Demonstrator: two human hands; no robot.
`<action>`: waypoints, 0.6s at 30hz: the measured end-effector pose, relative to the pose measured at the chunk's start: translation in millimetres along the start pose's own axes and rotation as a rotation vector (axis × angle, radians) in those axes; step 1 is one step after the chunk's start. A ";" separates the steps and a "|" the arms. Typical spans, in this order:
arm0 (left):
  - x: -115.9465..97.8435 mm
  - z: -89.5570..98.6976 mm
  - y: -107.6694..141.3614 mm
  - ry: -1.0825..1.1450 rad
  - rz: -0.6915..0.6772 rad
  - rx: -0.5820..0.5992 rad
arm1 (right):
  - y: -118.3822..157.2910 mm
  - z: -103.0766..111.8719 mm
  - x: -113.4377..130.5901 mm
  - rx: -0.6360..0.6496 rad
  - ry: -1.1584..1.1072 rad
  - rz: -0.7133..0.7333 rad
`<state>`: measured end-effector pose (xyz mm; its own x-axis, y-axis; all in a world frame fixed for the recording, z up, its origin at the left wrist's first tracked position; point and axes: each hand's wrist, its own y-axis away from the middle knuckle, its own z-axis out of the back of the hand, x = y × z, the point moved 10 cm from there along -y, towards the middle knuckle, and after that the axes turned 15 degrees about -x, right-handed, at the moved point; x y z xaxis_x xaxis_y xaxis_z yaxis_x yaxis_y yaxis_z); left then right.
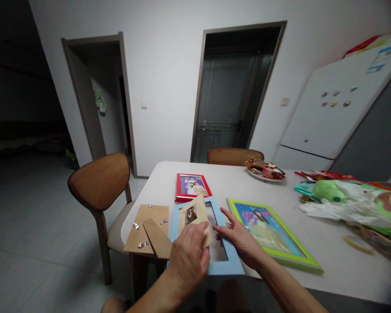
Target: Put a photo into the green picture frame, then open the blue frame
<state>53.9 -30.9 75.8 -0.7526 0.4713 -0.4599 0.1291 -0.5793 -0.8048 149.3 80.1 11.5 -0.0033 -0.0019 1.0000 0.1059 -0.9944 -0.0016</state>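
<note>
My left hand (190, 250) is closed on a cream-coloured photo sheet (199, 213), which tilts up over the left part of a light blue frame (226, 261). The frame's middle is an open window. At the frame's right side, my right hand (236, 234) has its fingers spread, with the fingertips over the frame's edge. Left of the frame lies a brown backing board (133, 239) with metal clips and a stand leg (158, 238). Behind is a red-framed photo (192, 187); to the right lies a green-framed photo (270, 230).
On the white table (228, 178) a plate (265, 175) of wrapped items stands at the back. Plastic bags (348, 200) and a tape roll (358, 244) are at the right. Wooden chairs (101, 182) stand left and behind. A white fridge (339, 104) is at the right.
</note>
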 end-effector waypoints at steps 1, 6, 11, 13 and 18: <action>7.9 12.0 -3.7 -0.022 0.039 -0.056 | -5.9 5.8 -4.0 -0.032 0.095 0.037; 75.4 75.5 4.8 -0.230 0.344 -0.284 | -30.1 28.1 -14.0 -0.194 0.714 0.338; 126.3 85.6 42.4 -0.377 0.461 -0.127 | -30.3 20.9 -18.4 -0.178 1.007 0.520; 131.1 84.5 52.4 -0.448 0.432 -0.073 | -28.0 17.6 -19.3 -0.161 1.076 0.557; 119.6 80.3 53.6 -0.593 0.296 0.002 | -22.0 15.4 -11.4 -0.177 1.174 0.600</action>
<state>-81.0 -59.1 7.8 -0.9134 -0.1534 -0.3769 0.3843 -0.6298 -0.6750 162.4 103.6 0.2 -0.8617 -0.4428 0.2476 0.2632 -0.8074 -0.5281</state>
